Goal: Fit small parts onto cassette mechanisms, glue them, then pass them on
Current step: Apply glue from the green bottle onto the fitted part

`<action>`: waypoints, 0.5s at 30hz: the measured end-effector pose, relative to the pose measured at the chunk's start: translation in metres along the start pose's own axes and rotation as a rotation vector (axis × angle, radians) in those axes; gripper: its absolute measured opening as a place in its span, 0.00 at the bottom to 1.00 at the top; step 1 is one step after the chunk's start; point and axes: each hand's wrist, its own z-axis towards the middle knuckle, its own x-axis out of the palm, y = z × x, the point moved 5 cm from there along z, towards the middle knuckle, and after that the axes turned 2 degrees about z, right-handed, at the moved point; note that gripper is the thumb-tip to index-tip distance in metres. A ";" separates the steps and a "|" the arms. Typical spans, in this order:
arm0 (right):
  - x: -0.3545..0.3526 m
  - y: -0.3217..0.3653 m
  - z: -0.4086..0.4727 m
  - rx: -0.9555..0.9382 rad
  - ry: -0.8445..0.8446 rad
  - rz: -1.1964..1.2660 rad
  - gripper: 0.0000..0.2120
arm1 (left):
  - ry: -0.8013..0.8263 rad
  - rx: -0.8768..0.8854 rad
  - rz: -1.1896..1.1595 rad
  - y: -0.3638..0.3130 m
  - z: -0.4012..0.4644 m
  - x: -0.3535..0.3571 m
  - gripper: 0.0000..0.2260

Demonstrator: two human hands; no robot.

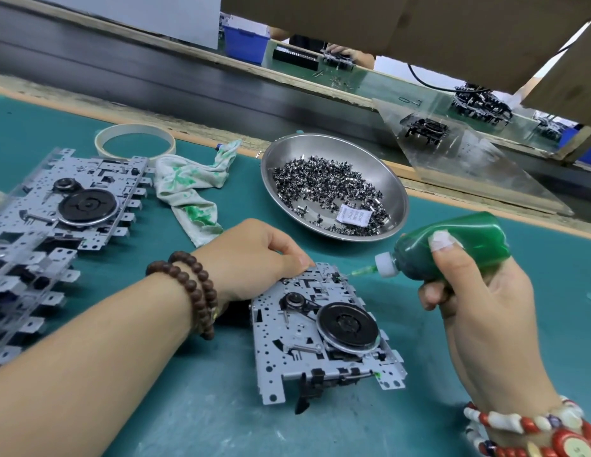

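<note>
A grey metal cassette mechanism [324, 334] with a black flywheel lies on the green mat in front of me. My left hand [251, 255] grips its far left corner, fingers curled over the edge. My right hand [469, 285] holds a green glue bottle [452, 245] tipped sideways. Its thin nozzle [360, 271] touches the mechanism's far right corner. A green glue dot [376, 375] shows on the mechanism's near edge. A steel bowl [333, 150] beyond holds several small dark metal parts [327, 189].
A row of several more mechanisms [60, 206] lies overlapping at the left. A glue-stained rag [188, 186] and a tape roll [136, 141] sit behind them. A black conveyor belt [155, 77] runs along the far side, with a clear plastic ramp [479, 159] at right. Another person's hand [347, 54] works opposite.
</note>
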 end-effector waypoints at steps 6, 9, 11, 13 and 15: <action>0.001 -0.001 0.000 0.008 0.015 -0.015 0.07 | 0.003 -0.011 -0.006 0.000 0.000 0.000 0.06; 0.001 -0.001 0.000 0.006 0.018 -0.023 0.07 | 0.003 -0.013 -0.001 0.000 -0.001 0.000 0.06; 0.000 -0.001 0.000 0.002 0.019 -0.023 0.07 | 0.003 -0.014 0.000 0.000 -0.001 0.000 0.07; 0.000 -0.001 0.000 0.000 0.015 -0.021 0.07 | 0.003 -0.013 0.001 0.000 -0.001 0.000 0.07; 0.000 -0.001 0.000 0.001 0.018 -0.018 0.08 | 0.001 -0.014 0.008 0.000 -0.001 0.000 0.07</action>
